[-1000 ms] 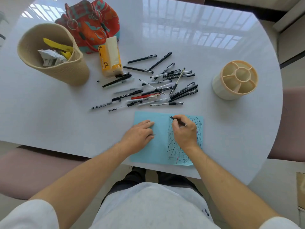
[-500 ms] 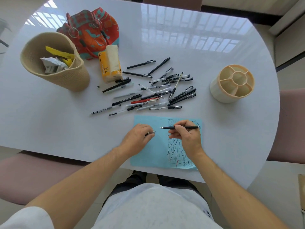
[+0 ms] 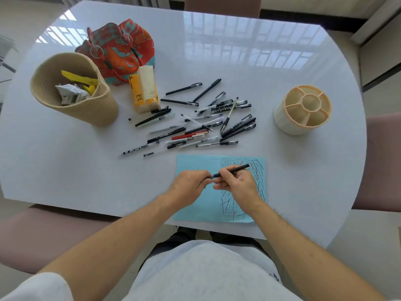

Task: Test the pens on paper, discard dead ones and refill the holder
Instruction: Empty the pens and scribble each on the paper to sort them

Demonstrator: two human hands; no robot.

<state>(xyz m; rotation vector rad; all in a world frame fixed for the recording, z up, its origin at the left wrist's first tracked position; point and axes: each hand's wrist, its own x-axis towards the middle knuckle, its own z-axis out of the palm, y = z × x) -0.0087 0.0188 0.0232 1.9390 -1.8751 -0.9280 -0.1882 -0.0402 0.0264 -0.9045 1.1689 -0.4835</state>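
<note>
Change since half a second ago: both hands have closed together above the blue paper point(image 3: 195, 166), and the black pen point(image 3: 233, 170), then held level and apart from the left hand, now meets that hand at its tip end.
Head view, right hand: right hand point(image 3: 235, 184) pinches the pen near its forward end, fingers curled round the barrel.
Head view, left hand: left hand point(image 3: 188, 184) pinches a small grey piece, apparently the cap, right at the pen's tip; whether it is seated cannot be told.
Pen axis: long axis runs from the left hand up and to the right, tail over the scribbled half of the sheet.
Key relation: cap and tip lie on one line between the two grips, so the likely move is a straight push along the barrel.
Holder: cream divided holder point(image 3: 303, 109) stands to the far right with no pens showing in it, nearer the right hand.
Discards: woven basket point(image 3: 91, 109) sits far left, nearer the left hand.
Untested stock: loose pens point(image 3: 206, 124) lie scattered just beyond the paper.
</note>
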